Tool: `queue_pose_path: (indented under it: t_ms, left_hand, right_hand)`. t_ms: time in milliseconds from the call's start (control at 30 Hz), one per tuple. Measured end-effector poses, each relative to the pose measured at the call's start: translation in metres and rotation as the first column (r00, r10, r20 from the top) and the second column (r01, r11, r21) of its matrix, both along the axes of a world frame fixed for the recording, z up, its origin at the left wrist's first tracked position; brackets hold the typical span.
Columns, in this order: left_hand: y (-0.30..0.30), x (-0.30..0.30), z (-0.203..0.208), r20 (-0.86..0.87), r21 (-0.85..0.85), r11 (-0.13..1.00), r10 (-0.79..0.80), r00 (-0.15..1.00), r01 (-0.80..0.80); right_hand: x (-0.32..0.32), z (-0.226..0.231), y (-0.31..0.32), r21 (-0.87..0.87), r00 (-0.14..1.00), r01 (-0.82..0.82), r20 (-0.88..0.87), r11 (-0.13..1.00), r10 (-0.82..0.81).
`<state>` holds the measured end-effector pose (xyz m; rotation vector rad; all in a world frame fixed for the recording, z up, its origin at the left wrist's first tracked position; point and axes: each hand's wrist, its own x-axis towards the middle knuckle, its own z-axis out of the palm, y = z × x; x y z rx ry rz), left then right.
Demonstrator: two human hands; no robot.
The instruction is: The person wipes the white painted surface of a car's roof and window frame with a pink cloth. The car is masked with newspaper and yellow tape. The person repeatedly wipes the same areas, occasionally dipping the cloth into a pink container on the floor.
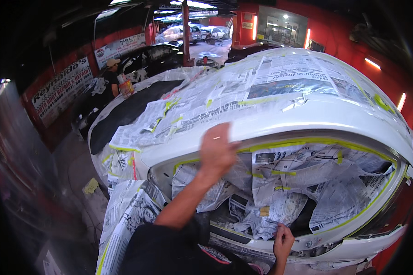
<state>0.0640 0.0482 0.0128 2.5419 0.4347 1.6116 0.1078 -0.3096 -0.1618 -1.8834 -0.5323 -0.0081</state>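
Black shirt (pixel 160 250), cut off; blurred left hand (pixel 218 149) over car (pixel 280 120); right hand (pixel 283 239) near newspaper (pixel 280 211) (grips unclear).

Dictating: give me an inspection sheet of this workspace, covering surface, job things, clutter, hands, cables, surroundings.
Surface: glossy white curved car body, bare along the roof edge above the side opening.
Job's things: black-and-white newspaper sheets cover much of the roof and side opening; yellow tape strips along edges.
Clutter: crumpled yellow sheet on the floor at left.
Hands: left hand blurred, over the roof edge, contact unclear; right hand at the newspaper's lower edge, grip unclear.
Cables: nothing clearly seen.
Surroundings: person in tan cap, red walls, lit tube lights.
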Motion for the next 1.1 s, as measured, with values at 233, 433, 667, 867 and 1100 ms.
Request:
queue_pose_path:
  t_ms: [233,433,667,867,1100]
  left_hand:
    - [0.076,-0.082,-0.095,0.155,-0.073,0.934,0.358,0.921,-0.351]
    - [0.066,-0.071,-0.085,0.192,-0.184,0.919,0.382,0.904,-0.349]
    - [0.002,-0.028,-0.024,0.036,-0.037,0.997,0.065,0.997,-0.063]
    - [-0.014,0.014,0.051,0.003,0.326,0.938,-0.127,0.992,0.119]
    - [-0.055,0.078,0.156,-0.315,0.260,0.917,-0.215,0.924,0.302]
  right_hand:
    - [-0.002,-0.027,-0.010,-0.129,0.998,-0.052,0.018,0.990,0.054]
    - [-0.008,-0.005,0.013,-0.298,0.980,-0.184,0.018,0.937,0.198]
    - [-0.044,-0.034,0.006,-0.475,0.910,-0.396,-0.091,0.786,0.404]
    - [-0.035,-0.063,0.007,-0.413,0.924,-0.374,-0.087,0.830,0.373]
    - [-0.024,-0.099,-0.047,-0.334,0.966,-0.249,-0.147,0.909,0.211]
